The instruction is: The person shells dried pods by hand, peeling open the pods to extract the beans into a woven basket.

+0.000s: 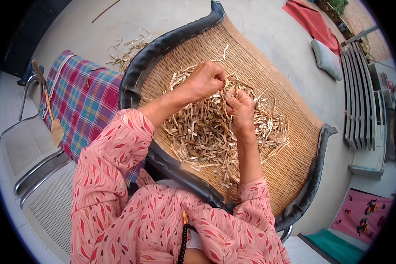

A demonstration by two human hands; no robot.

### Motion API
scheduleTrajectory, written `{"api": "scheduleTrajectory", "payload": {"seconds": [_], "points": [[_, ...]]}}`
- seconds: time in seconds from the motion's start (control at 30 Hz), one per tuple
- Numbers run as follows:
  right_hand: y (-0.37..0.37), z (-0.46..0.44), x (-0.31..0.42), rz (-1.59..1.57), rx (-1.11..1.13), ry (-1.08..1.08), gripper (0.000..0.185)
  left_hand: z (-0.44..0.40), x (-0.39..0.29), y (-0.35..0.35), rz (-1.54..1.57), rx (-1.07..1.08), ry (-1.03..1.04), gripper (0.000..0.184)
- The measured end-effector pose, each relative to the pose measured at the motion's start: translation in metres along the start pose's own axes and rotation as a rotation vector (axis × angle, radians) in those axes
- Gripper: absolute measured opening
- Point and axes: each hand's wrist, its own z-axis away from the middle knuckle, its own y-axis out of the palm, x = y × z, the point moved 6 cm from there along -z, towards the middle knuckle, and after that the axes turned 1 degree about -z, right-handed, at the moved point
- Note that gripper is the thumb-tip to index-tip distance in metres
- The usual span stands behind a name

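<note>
A loose heap of dried pods (198, 127), straw-coloured and brown, lies on a woven cane tray with a black padded rim (134, 79). Above the heap, my left hand (205, 80) is closed, its thumb and fingertips pinched together on a dried pod. Close beside it, slightly lower and to the right, my right hand (241, 110) is also closed, gripping a dried pod between thumb and curled fingers. The fingertips of both hands nearly meet. What sits inside the fingers is mostly hidden. Both forearms reach over the tray's near rim from pink patterned sleeves.
Perforated metal seats (48, 211) stand at the left, beside a plaid cloth (86, 103) with a wooden paddle (56, 130). Some dried stalks (130, 50) lie on the floor behind the tray. At the right are a pillow (327, 59), a red cloth (314, 22) and stacked slats (358, 97).
</note>
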Motion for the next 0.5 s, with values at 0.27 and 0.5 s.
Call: {"api": "scheduleTrajectory", "payload": {"seconds": [0.27, 0.5], "points": [[-0.014, -0.003, -0.008, -0.088, 0.040, 0.068, 0.003, 0.002, 0.005, 0.002, 0.149, 0.091, -0.122, 0.007], [-0.005, 0.001, 0.006, -0.042, 0.078, 0.017, 0.007, 0.001, 0.000, -0.001, 0.266, 0.108, -0.178, 0.003]]}}
